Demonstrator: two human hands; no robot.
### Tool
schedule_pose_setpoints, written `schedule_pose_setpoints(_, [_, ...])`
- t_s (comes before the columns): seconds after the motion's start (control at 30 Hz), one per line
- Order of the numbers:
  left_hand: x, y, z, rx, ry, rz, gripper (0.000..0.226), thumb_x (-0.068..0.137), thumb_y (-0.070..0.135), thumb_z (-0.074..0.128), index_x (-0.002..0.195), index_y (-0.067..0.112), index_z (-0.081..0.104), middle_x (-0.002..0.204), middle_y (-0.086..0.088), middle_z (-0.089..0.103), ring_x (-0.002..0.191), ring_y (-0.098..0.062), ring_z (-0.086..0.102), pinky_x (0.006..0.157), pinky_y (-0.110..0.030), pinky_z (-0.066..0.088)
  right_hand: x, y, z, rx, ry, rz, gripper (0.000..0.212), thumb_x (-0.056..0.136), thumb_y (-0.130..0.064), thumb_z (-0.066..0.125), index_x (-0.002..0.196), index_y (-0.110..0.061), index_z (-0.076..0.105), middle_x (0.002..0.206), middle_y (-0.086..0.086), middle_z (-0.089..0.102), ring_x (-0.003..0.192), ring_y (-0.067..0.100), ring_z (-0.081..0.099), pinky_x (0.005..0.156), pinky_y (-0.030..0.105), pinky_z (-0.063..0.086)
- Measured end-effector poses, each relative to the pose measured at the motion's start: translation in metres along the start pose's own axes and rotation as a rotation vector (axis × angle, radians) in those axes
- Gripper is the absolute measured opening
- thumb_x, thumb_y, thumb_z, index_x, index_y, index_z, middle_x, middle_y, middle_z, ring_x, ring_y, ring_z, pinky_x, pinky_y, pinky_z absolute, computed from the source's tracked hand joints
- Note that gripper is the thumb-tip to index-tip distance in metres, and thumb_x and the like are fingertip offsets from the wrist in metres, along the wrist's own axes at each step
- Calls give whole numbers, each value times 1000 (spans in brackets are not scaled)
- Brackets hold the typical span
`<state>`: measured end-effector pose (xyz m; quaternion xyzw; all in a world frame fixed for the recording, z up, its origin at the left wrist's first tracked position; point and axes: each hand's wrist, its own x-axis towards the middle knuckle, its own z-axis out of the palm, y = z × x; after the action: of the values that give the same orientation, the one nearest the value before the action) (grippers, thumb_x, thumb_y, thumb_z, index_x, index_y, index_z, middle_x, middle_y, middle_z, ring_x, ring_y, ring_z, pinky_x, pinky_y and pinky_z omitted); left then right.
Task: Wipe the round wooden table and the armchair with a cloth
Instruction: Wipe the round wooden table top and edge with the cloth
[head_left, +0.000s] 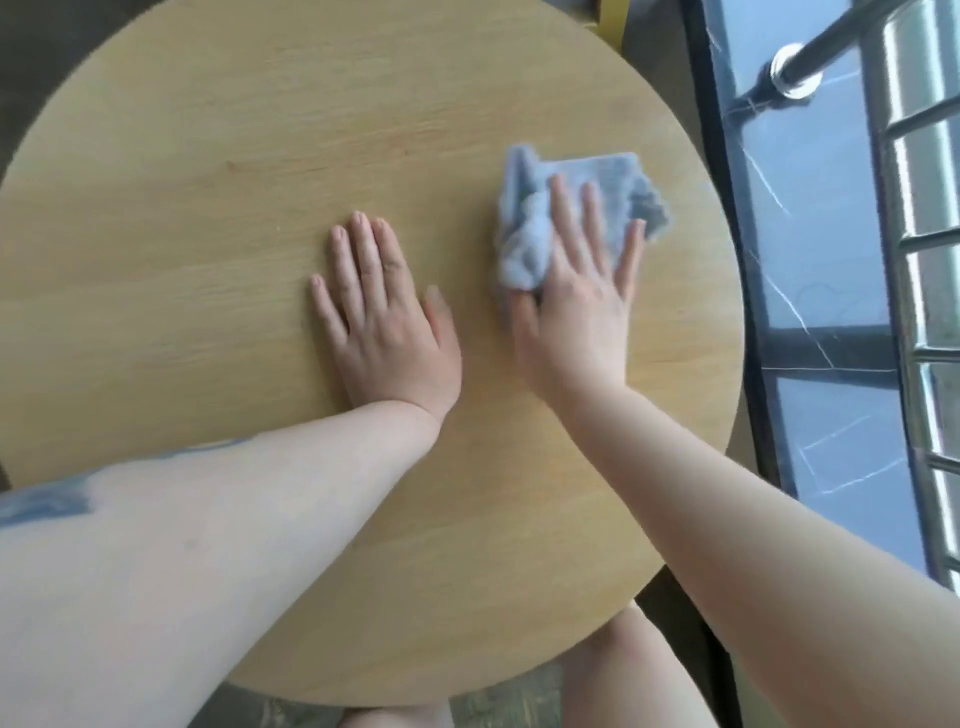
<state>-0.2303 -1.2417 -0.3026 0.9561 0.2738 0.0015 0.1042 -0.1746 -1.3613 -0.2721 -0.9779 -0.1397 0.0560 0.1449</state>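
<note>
Both forearms fill the bottom of my head view, reaching forward over the round wooden tabletop. My left hand lies flat, palm down, fingers straight and close together, holding nothing, simply resting on the wood. Just to its right, not touching it, my right hand presses down with straight, spread fingers on the blue-grey cloth. I see the cloth bunched up by my thumb and spread flatter under and beyond the fingertips, lying on the tabletop towards its right edge. Further right of that hand runs a dark marble ledge, and beyond it a shiny metal railing. A sliver of yellow chair peeks past the tabletop's far edge.
</note>
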Motion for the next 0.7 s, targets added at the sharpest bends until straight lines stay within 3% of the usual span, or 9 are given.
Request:
schedule_pose_setpoints(0.07, [-1,0,-1,9,-10,3,66,93,30,37,152,8,19,160,-6,16,148,-22,13,119,-46,9,-30,-7,14,1,-109,-265,66,90,-23,55,150,-20,29,157,-3,24,147,18,14,120,41,4])
schedule_pose_setpoints(0.1, [-2,0,0,-2,-15,6,66,93,30,36,153,8,19,160,-6,16,148,-22,12,119,-46,9,-44,8,14,-43,-112,-257,66,90,-23,56,150,-19,29,157,-3,25,147,18,16,120,41,9])
schedule_pose_setpoints(0.17, [-1,0,0,-21,-11,7,65,93,32,33,153,9,19,160,-5,16,148,-22,11,119,-45,6,-49,53,3,-71,-20,-31,65,93,-27,51,151,-16,24,158,0,23,147,19,14,120,42,8])
schedule_pose_setpoints(0.27, [-1,1,0,-12,-11,-3,66,93,34,30,153,10,17,161,-5,14,148,-21,9,119,-44,4,-19,75,-13,32,92,509,66,95,-25,42,153,-16,12,161,-2,9,148,19,3,120,43,1])
schedule_pose_setpoints(0.3, [-1,1,-1,-8,-20,-4,66,93,34,29,153,10,16,161,-4,13,149,-21,9,119,-44,4,-12,58,-12,85,102,497,68,94,-23,44,153,-18,12,161,-2,8,148,21,3,120,44,1])
schedule_pose_setpoints(0.4, [0,-1,-1,9,-22,-3,70,89,36,25,153,10,15,161,-4,11,149,-21,8,119,-44,4,-35,4,13,101,-36,-59,68,89,-25,52,151,-29,24,160,0,17,148,26,9,119,48,8])
schedule_pose_setpoints(0.47, [-1,-1,-1,2,-18,-6,69,90,35,27,153,11,15,161,-3,11,149,-20,7,119,-44,4,-68,17,19,-23,-68,-144,62,90,-36,50,148,-32,30,158,-1,22,147,27,14,118,50,11])
schedule_pose_setpoints(0.63, [1,0,0,10,-8,-10,66,93,36,29,154,13,13,162,-1,9,149,-18,5,119,-42,1,-58,72,-10,98,64,545,67,91,-60,18,149,-30,29,161,-2,6,148,23,-4,117,55,-2])
schedule_pose_setpoints(0.7, [1,-1,-1,-2,-25,-3,66,95,35,30,154,14,13,162,-1,8,149,-18,4,119,-42,1,-35,38,-8,190,39,452,67,91,-63,14,148,-32,32,161,-2,5,148,22,-4,117,54,-4])
